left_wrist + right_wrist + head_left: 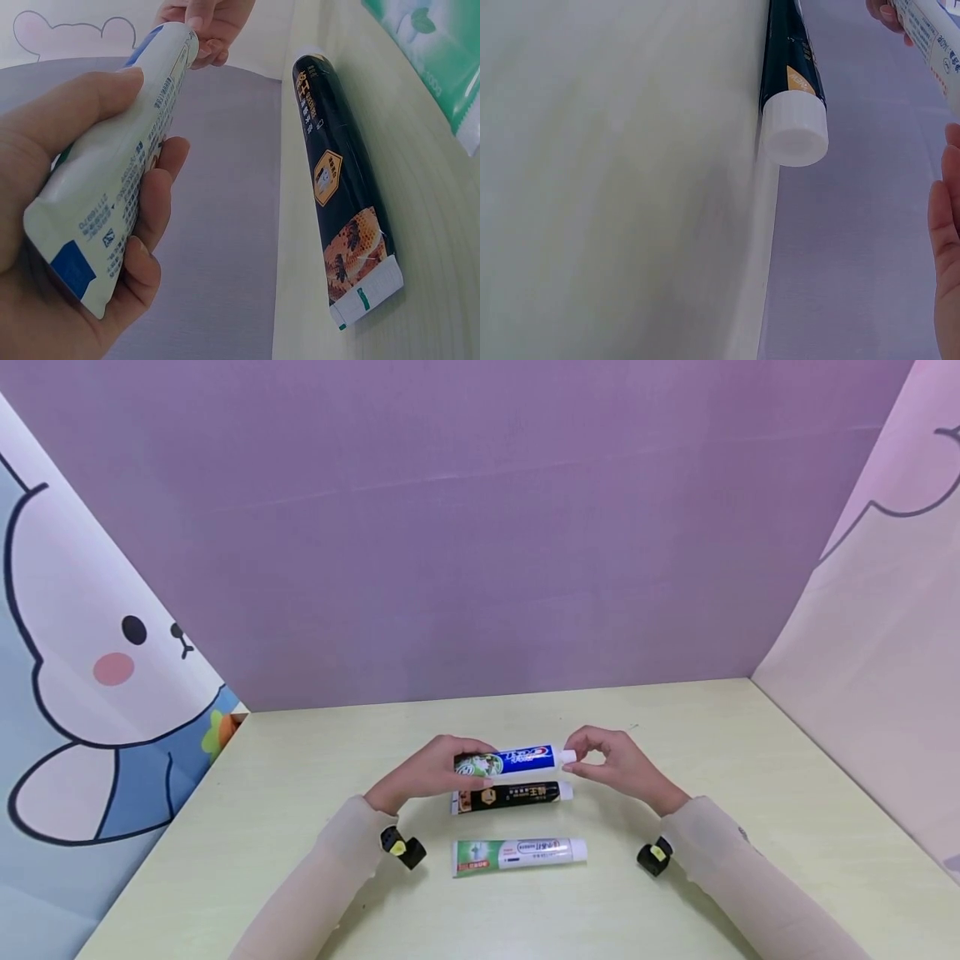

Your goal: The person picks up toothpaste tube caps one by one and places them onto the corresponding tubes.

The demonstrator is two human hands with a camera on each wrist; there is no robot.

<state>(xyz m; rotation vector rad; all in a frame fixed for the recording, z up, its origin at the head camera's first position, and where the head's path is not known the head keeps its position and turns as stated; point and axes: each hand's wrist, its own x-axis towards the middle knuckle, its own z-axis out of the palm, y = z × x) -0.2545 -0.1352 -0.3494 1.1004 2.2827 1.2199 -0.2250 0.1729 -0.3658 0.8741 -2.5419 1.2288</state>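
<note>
A blue-and-white toothpaste tube (528,761) is held up off the table, its white cap (568,757) pointing right. My left hand (431,768) grips its flat end, thumb on one side and curled fingers on the other, as the left wrist view also shows. At the other end, the thumb and fingers of my right hand (618,762) pinch the cap. The right wrist view catches only part of that hand (946,225), with the cap out of frame. Just below the held tube lies a black toothpaste tube (517,797) with a honeycomb print (356,251).
Nearer to me, a green-and-white toothpaste tube (521,856) lies on the pale wooden table (337,752), roughly parallel to the black one. A purple panel (487,543) rises along the back edge, and printed cartoon panels (90,710) flank both sides.
</note>
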